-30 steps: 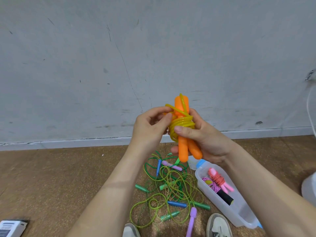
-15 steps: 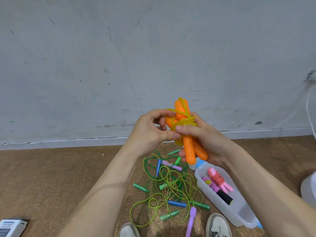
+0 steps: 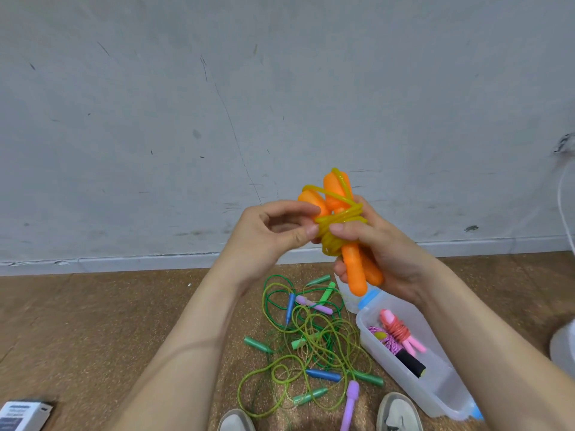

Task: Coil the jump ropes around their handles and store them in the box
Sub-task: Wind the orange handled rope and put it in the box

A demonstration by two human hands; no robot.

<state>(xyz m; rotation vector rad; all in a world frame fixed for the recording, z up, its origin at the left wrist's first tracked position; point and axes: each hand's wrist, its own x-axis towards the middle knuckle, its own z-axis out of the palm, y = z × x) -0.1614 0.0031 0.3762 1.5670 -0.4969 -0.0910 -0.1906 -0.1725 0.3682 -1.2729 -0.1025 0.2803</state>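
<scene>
Fingers (image 3: 351, 228) of the right hand (image 3: 395, 253) curl round 2 orange handles (image 3: 353, 269) wrapped in yellow rope (image 3: 340, 218), raised centre. The left hand (image 3: 267, 234) pinches the rope. The box (image 3: 435, 396) sits on the floor (image 3: 93, 321), near right.

The left grip (image 3: 273, 231) and right grip (image 3: 385, 256) are bare hands on bare forearms. The left shoe (image 3: 236, 422) and right shoe (image 3: 399, 412) are pale grey, white-rimmed.
</scene>
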